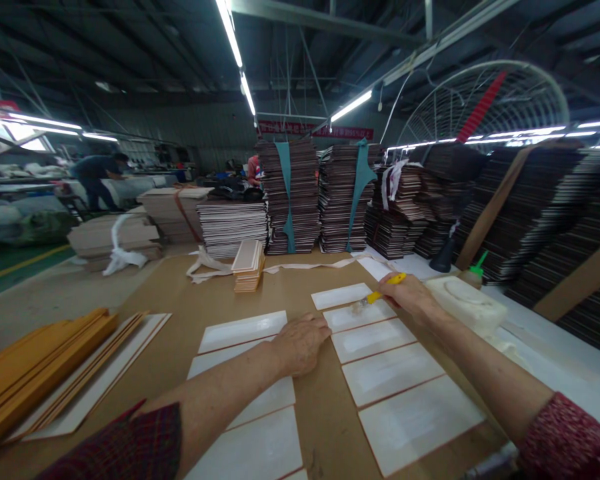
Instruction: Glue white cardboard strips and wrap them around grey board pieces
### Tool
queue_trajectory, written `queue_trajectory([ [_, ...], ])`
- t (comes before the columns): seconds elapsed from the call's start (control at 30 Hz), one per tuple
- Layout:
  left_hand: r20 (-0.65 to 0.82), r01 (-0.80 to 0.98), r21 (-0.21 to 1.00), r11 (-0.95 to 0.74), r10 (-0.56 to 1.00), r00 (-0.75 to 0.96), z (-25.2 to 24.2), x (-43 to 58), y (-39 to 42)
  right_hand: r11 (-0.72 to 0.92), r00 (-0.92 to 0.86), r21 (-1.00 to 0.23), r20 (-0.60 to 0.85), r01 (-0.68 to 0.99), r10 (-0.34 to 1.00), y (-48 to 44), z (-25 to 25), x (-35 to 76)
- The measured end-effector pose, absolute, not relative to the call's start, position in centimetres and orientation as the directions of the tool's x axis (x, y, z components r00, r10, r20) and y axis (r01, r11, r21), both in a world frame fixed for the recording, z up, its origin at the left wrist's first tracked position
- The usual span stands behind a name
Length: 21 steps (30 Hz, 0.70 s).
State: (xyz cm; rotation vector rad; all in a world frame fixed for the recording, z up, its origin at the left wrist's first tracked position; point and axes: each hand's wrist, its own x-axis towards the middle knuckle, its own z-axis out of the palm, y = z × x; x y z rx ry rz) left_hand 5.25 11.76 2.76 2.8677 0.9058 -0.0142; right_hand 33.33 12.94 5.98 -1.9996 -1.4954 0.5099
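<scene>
My right hand [409, 293] is closed around the yellow handle of a paintbrush [380, 293]. Its pale bristles touch the upper part of a white rectangular board [355, 317] in the right-hand column. Glossy, wet-looking streaks show on several boards there, including the large near one [420, 423]. Between the two columns, my left hand [303, 343] has its fingers curled together, the tips at the left edge of the right column. Whether they grip anything is hidden. Under my left forearm lies the other column of white boards [245, 330], partly covered by the arm.
A small stack of boards [249, 267] stands beyond the columns. Orange-edged strips [45, 373] lie at left. On the right are a white plastic container [465, 303] and a bottle with a green nozzle [475, 270]. Tall strapped stacks [293, 200] line the back. A person [97, 177] bends over far left.
</scene>
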Motion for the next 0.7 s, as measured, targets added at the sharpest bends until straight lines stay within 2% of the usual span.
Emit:
queue_trajectory([
  [0.13, -0.056, 0.576, 0.125, -0.808, 0.574, 0.817, 2.8, 5.2, 11.7, -0.241, 0.290, -0.662, -0.036, 0.710, 0.956, 13.2, 4.9, 32.2],
  [0.27, -0.054, 0.576, 0.128, -0.807, 0.574, 0.817, 2.8, 5.2, 11.7, -0.321, 0.347, -0.593, -0.073, 0.739, 0.935, 13.5, 5.2, 33.7],
  [0.43, -0.046, 0.574, 0.133, -0.808, 0.573, 0.818, 2.8, 5.2, 11.7, -0.398, 0.419, -0.483, -0.069, 0.780, 0.905, 13.7, 6.3, 36.2],
  [0.7, -0.047, 0.580, 0.125, -0.805, 0.579, 0.814, 2.7, 5.2, 11.7, -0.421, 0.445, -0.401, -0.037, 0.813, 0.895, 13.4, 7.4, 36.6],
])
